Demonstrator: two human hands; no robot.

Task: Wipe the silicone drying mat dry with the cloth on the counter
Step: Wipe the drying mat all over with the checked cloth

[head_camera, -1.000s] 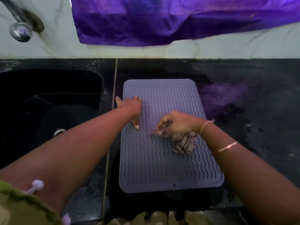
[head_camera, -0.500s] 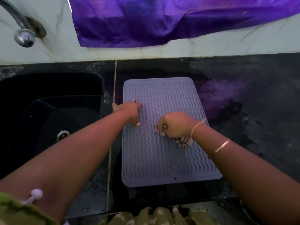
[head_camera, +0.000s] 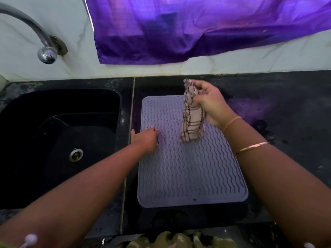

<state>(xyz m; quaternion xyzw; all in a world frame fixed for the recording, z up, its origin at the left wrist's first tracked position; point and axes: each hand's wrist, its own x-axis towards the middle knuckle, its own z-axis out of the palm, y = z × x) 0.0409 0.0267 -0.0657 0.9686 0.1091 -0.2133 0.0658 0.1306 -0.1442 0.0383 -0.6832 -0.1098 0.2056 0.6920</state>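
Note:
A lilac silicone drying mat (head_camera: 189,172) with wavy ridges lies flat on the black counter. My left hand (head_camera: 146,138) rests on the mat's left edge with fingers spread, holding it down. My right hand (head_camera: 208,102) is raised above the mat's far right part and grips a cream cloth (head_camera: 191,122) with dark brown check lines. The cloth hangs down from the hand, its lower end just above or touching the mat.
A black sink (head_camera: 59,144) with a steel drain lies left of the mat, with a chrome tap (head_camera: 44,51) above it. A purple sheet (head_camera: 197,27) hangs on the white wall behind. The black counter (head_camera: 286,133) stretches to the right, with wet marks.
My right hand lifted the cloth off the middle of the mat and moved it up toward the far edge; the cloth now hangs loose. The left hand stayed on the left edge.

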